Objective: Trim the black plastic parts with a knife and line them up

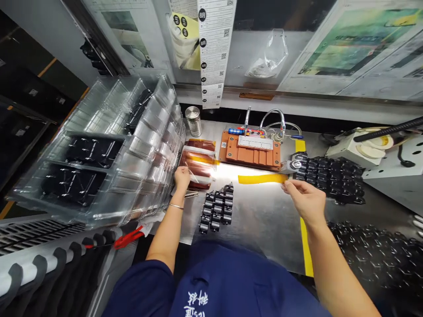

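Right hand (306, 198) is pinching a yellow strip (261, 178) in front of the orange fixture (253, 154).
The strip is stretching leftward from nearly closed fingers gripping its right end, its far end hanging free of any hand; it is looking light, thin and flexible, probably prone to curling or clinging, so a small pinch at the very end should suit it. Left of the fixture, the left hand (182, 178) is curling its fingers shut around a thin pale tool (192, 173), perhaps tweezers, though blur is hiding its shape, beside the brown film sheets (200, 152) on the worktop (257, 215).
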The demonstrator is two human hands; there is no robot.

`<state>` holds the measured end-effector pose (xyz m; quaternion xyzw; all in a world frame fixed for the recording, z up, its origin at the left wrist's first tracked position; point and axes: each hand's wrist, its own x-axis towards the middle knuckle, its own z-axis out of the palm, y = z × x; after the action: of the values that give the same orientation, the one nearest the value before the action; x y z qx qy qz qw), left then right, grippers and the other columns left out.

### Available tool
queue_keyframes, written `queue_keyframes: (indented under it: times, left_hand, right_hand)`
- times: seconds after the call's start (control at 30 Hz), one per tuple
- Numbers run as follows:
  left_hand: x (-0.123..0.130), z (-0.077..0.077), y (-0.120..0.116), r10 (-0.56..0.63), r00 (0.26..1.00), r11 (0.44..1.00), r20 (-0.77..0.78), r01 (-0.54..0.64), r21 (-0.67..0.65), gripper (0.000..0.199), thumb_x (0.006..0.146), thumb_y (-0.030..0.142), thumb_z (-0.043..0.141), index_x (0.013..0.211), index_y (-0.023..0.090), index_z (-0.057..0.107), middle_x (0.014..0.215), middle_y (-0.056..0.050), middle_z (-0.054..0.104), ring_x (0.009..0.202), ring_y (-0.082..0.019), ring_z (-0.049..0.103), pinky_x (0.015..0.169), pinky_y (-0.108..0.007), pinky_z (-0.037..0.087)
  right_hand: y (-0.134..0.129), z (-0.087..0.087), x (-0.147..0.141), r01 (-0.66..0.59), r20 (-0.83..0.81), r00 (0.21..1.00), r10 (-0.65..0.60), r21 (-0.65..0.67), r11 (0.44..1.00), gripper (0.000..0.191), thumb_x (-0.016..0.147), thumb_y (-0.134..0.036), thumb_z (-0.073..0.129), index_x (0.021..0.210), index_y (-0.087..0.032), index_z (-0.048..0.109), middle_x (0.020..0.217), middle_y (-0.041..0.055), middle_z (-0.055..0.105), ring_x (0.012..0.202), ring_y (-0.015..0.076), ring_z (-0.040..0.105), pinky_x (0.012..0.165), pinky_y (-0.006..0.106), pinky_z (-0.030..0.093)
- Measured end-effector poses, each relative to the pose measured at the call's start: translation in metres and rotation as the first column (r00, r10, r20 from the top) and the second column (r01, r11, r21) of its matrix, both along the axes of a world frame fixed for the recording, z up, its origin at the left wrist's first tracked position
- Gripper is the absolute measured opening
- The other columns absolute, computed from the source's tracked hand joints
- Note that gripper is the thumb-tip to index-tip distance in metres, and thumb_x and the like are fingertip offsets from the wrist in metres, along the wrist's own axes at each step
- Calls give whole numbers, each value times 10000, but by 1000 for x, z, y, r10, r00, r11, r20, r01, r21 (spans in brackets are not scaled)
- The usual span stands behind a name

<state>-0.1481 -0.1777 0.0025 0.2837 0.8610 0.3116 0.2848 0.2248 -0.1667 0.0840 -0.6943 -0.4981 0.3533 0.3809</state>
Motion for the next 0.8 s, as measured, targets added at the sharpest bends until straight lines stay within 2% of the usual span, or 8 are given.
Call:
queue_keyframes:
  times: [0.17,0.27,0.33,0.4,0.47,0.53,0.67,0.8]
  left_hand:
    - [-3,19,4,-120,937,992,-327,102,-70,223,864,135,477,1039,88,607,1116,-231,606,1122,-359,559,954,-549,425]
    - [29,35,18,-277,842,958,-463,279,-64,353,895,152,428,1215,33,515,1263,-294,503,1247,-403,450,1004,-603,361]
    - [72,42,40,-515,708,832,-483,549,-83,310,921,156,397,1168,41,544,1177,-264,562,1175,-357,515,990,-540,410]
    - [132,45,73,-725,521,616,-451,783,-87,209,924,164,451,1063,150,606,1113,-138,629,1093,-238,581,974,-366,468]
    - [201,44,114,-853,302,369,-425,926,-83,161,913,182,513,1026,203,626,1101,-64,646,1056,-176,601,925,-271,489]
    - [269,41,159,-897,142,193,-418,978,-83,174,918,168,505,1033,206,629,1137,-49,635,1052,-161,604,893,-250,495]
    - [365,29,235,-906,60,123,-420,985,-124,375,902,-1,364,1208,88,562,1218,-167,574,1060,-212,618,842,-302,509]
    - [393,7,260,-922,18,86,-388,984,-159,361,889,-35,345,1146,26,591,1167,-223,571,1074,-261,618,822,-330,510]
  right_hand:
    - [3,6,34,-259,293,927,235,47,965,204,722,-363,642,770,-193,744,767,46,740,659,175,684,654,280,554]
    - [12,5,45,-548,494,733,468,22,836,224,828,-293,540,847,-215,749,861,32,752,755,168,709,692,260,547]
    - [22,3,48,-654,558,616,556,-31,756,229,852,-241,518,864,-222,746,878,20,753,771,158,711,677,242,534]
    - [31,2,50,-712,587,536,607,-73,699,230,866,-211,513,878,-222,743,869,12,752,762,154,708,654,233,517]
    - [39,3,52,-747,599,489,634,-88,659,224,876,-195,515,893,-217,737,859,15,748,748,152,701,638,230,499]
    - [42,5,55,-781,594,452,666,-97,617,219,888,-187,509,885,-206,728,831,27,738,722,148,686,625,227,482]
    - [40,4,67,-823,526,451,721,-67,564,240,935,-202,468,893,-188,704,777,41,712,709,140,665,638,225,478]
    - [40,-7,77,-814,438,520,733,-5,581,242,954,-220,453,944,-184,692,814,47,720,744,147,675,670,243,506]
